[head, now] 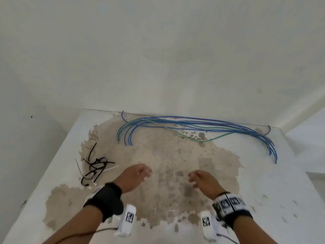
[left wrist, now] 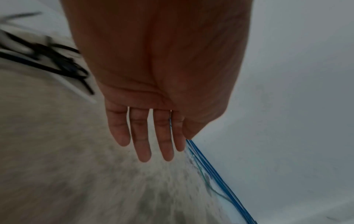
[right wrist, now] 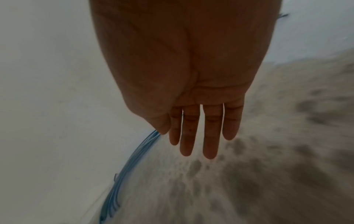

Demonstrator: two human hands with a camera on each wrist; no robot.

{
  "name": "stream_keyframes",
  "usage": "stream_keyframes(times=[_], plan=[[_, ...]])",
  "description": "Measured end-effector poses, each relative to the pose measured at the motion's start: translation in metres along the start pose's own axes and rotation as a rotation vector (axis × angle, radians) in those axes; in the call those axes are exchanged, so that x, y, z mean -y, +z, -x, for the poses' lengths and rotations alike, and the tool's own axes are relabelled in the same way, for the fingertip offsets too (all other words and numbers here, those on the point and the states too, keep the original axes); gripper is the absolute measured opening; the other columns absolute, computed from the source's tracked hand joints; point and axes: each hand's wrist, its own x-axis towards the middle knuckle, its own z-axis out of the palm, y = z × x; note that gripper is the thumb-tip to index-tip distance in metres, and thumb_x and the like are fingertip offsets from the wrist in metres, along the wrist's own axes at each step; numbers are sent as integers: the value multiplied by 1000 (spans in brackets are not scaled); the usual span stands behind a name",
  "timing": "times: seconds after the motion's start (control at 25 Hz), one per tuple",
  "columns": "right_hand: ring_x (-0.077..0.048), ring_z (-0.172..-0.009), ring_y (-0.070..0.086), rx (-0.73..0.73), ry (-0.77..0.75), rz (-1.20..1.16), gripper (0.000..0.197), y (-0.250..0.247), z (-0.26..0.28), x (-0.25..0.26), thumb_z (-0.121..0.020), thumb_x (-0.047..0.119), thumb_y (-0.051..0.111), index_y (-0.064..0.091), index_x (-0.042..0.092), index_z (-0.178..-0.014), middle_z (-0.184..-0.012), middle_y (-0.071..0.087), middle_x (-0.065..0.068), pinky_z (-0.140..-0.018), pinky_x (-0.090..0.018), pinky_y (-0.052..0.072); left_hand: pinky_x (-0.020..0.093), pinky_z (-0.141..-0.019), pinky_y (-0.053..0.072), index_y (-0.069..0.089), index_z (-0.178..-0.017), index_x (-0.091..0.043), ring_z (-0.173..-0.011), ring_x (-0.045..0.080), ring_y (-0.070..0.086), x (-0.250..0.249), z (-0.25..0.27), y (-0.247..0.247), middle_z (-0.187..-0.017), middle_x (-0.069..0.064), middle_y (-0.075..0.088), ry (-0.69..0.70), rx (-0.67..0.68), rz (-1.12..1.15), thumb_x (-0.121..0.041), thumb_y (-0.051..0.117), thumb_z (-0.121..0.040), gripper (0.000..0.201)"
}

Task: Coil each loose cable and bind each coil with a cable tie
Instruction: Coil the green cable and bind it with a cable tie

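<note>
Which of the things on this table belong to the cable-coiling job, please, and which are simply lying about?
For the job:
- loose blue and green cables, uncoiled along the table's far edge
- pile of black and white plastic cable ties, near the left edge

Lying about:
- short dark wire piece at the far right corner
- worn white table itself

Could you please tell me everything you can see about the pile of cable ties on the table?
The cable ties are thin plastic strips, mostly black with a few white ones, lying in a loose tangle on the table, near its left edge. Several black ones are curled into loops; others lie straight or bent. Neither hand touches them: the left hand hovers just to their right. No cable is bound by them.
</note>
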Motion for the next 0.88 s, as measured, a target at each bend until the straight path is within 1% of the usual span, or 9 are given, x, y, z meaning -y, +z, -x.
stream_keyframes(times=[0.08, 0.12, 0.2, 0.28, 0.36, 0.52, 0.72, 0.8, 0.88], plan=[[-18, -89, 72, -45, -26, 55, 22, -14, -48, 16, -105, 29, 47, 67, 25, -100, -103, 75, 5, -89, -37, 55, 34, -90, 56, 67, -102, -22, -93, 17, 69, -15, -45, -3, -101, -8, 71, -34, -25, 44, -24, 48, -105, 19], [-20, -92, 71, -56, -40, 81, 21, -19, -72, 21, -104, 28, 48, 68, 25, -99, -105, 75, 2, -89, -34, 53, 35, -91, 55, 66, -102, -22, -95, 21, 69, -23, -66, -3, -101, -6, 71, -55, -22, 64, -24, 47, -105, 19], [-23, -95, 67, -115, -61, 161, 21, -29, -115, 35, -103, 26, 50, 70, 20, -101, -107, 74, -3, -83, -28, 46, 22, -82, 54, 64, -105, -16, -95, 22, 67, -38, -102, -3, -102, -1, 70, -83, -32, 92, -20, 45, -106, 20], [-27, -100, 65, -177, -84, 202, 20, -33, -146, 39, -102, 24, 51, 69, 16, -107, -109, 71, -7, -84, -29, 46, 7, -64, 47, 63, -110, -10, -89, 17, 65, -50, -127, 2, -103, 2, 68, -98, -42, 127, -17, 43, -106, 22], [-30, -110, 62, -218, -99, 221, 23, -35, -175, 42, -101, 23, 53, 68, 14, -116, -119, 67, -8, -93, -35, 48, 4, -56, 43, 63, -116, -8, -87, 10, 63, -54, -146, 7, -105, 2, 67, -143, -37, 153, -16, 42, -106, 24], [-35, -122, 50, -185, -77, 507, 38, -28, -217, 44, -98, 30, 51, 59, 21, -135, -137, 55, -7, -100, -45, 44, 10, -61, 44, 64, -116, -12, -91, 16, 66, -47, -177, 13, -111, 1, 69, -217, 9, 201, -18, 44, -104, 24], [-32, -108, 59, -282, -67, 470, 27, -12, -225, 46, -98, 31, 54, 71, 27, -118, -116, 67, -4, -95, -46, 48, 7, -59, 46, 63, -121, -10, -86, 7, 64, -46, -178, 11, -113, 2, 69, -212, -41, 361, -18, 45, -105, 25], [-32, -99, 62, -408, -153, 298, 20, -2, -210, 40, -96, 28, 59, 73, 25, -109, -105, 70, -3, -88, -44, 50, 18, -68, 52, 59, -126, -16, -92, 12, 66, -49, -173, 10, -119, -2, 67, -224, -92, 475, -24, 46, -105, 26], [-28, -93, 60, -496, -212, 171, 13, 7, -187, 34, -96, 26, 63, 73, 25, -104, -96, 69, 0, -85, -41, 48, 31, -85, 53, 53, -130, -21, -103, 15, 66, -51, -173, 6, -123, -5, 63, -259, -130, 599, -30, 47, -104, 28]])
